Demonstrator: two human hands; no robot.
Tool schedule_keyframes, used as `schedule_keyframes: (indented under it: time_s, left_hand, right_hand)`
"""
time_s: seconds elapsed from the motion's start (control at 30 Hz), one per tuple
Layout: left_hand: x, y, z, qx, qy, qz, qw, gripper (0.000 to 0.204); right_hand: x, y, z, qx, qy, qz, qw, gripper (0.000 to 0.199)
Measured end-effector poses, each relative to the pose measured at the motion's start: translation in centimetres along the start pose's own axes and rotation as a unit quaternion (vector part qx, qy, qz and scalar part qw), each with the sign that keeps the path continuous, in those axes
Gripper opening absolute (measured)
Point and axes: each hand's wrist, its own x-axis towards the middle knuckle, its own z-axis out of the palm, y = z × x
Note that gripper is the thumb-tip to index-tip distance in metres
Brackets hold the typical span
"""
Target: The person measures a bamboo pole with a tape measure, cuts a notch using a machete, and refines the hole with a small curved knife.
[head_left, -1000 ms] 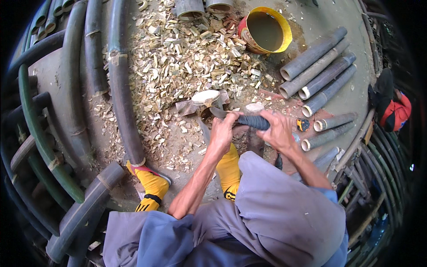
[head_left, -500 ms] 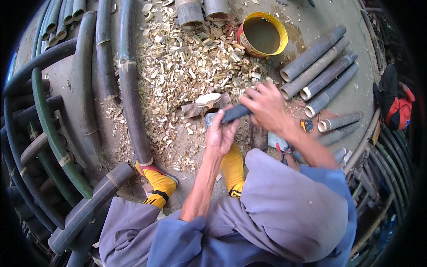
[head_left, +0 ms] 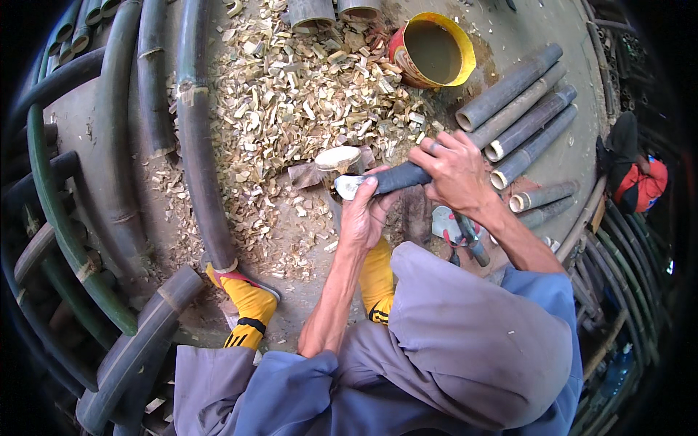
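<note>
Item: dark bamboo section point(head_left: 396, 178), long axis lying left-right across my front, above my knees.
Right hand point(head_left: 454, 171): fingers wrapped round its right end.
Left hand point(head_left: 363, 214): fingers closed under its cut left end, beside chopping block point(head_left: 338, 158).
Floor: shavings point(head_left: 291, 94).

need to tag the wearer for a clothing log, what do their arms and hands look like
Both hands are bare, no gloves: the left hand and right hand. A ring shows on one of the right fingers. The forearms are bare; loose blue-grey sleeves begin near the elbows.
</note>
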Motion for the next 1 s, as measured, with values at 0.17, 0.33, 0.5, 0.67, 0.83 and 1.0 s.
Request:
schedule_keyframes:
  time_s: [0.17, 0.33, 0.5, 0.67, 0.83, 1.0]
  left_hand:
    - [-0.3, -0.4, -1.3, -0.315, -0.063, -0.005, 0.947, 0.036]
    - [-0.1, 1.9, 1.5, 0.236, 0.095, -0.083, 0.964, 0.030]
    - [0.6, 3.2, 2.8, 0.457, 0.041, -0.178, 0.871, 0.034]
    - [-0.3, 2.5, 1.9, 0.148, 0.029, -0.098, 0.984, 0.033]
    - [-0.6, 1.8, 0.1, 0.032, -0.008, -0.041, 0.999, 0.036]
    - [-1.0, 1.4, -1.1, -0.074, -0.032, -0.023, 0.996, 0.037]
  right_hand:
    - [4.6, -3.2, -1.0, -0.116, 0.090, -0.161, 0.976, 0.017]
    - [-5.1, -3.5, 3.1, 0.122, 0.080, 0.160, 0.976, 0.033]
    - [-7.4, -5.6, 3.3, 0.265, -0.066, 0.384, 0.882, 0.041]
    - [-3.5, -3.6, -1.3, 0.075, -0.069, 0.213, 0.972, 0.031]
    - [-0.1, -3.0, -2.9, -0.026, -0.077, 0.060, 0.995, 0.032]
    - [1.4, -3.3, -2.7, -0.086, 0.008, -0.049, 0.995, 0.022]
